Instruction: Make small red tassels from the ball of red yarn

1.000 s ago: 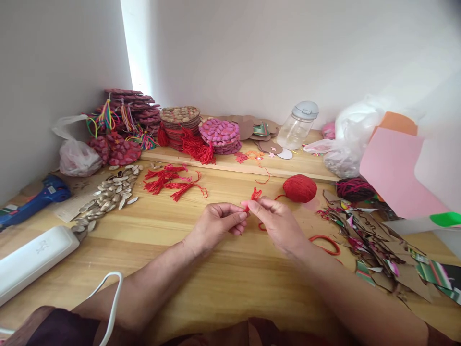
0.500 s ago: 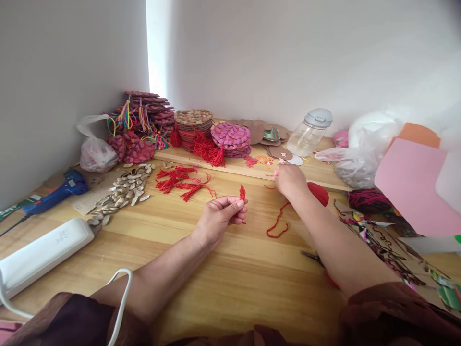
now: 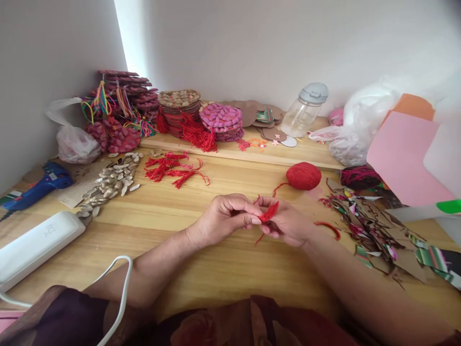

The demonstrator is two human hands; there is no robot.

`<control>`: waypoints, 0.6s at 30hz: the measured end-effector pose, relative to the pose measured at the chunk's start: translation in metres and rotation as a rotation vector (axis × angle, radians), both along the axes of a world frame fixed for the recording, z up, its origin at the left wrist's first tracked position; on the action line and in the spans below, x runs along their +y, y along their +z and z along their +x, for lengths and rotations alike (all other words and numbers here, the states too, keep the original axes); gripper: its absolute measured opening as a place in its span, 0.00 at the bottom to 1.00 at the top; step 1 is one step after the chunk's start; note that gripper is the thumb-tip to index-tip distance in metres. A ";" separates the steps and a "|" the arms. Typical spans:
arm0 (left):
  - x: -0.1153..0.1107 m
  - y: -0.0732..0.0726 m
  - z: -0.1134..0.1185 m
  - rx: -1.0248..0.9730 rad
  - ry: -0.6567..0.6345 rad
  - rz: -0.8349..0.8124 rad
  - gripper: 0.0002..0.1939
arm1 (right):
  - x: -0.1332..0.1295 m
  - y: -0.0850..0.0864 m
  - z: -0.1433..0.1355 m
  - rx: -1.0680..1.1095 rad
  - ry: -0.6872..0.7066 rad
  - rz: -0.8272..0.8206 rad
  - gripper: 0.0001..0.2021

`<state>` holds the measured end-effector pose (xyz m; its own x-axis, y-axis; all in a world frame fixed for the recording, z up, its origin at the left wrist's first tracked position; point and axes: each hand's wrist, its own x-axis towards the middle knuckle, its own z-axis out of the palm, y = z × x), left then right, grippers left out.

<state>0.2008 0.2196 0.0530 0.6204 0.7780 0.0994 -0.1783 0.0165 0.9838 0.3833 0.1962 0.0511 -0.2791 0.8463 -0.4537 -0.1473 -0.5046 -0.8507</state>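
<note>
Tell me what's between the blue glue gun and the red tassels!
From the glue gun toward the tassels: cardboard, then a heap of pale shells, in the head view.

Free room spans the tabletop [image 3: 223, 281] toward its near edge; yarn [image 3: 303, 176] obstructs toward the far edge, scraps [image 3: 406, 247] the right.

Bundle [image 3: 270, 212]: red strands, held tilted, tip up-right.
Ball [image 3: 303, 176]: red, wound, beyond bundle, right.
Yarn [image 3: 279, 187]: thin, from ball toward bundle.
</note>
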 end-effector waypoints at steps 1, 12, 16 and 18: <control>-0.003 -0.001 0.002 0.017 -0.032 -0.013 0.08 | -0.007 -0.002 -0.003 0.024 -0.038 -0.013 0.14; -0.004 -0.009 0.008 0.073 0.051 -0.414 0.23 | -0.023 -0.004 -0.017 0.277 -0.238 -0.066 0.14; -0.002 -0.009 0.007 0.126 0.035 -0.516 0.21 | -0.023 -0.006 -0.016 0.276 -0.266 -0.039 0.15; -0.002 -0.009 0.007 0.135 -0.012 -0.542 0.19 | -0.022 -0.007 -0.016 0.263 -0.266 -0.032 0.15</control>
<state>0.2077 0.2180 0.0439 0.6090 0.6886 -0.3936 -0.0482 0.5275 0.8482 0.3676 0.1738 0.0440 -0.1622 0.8917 -0.4227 -0.4880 -0.4448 -0.7510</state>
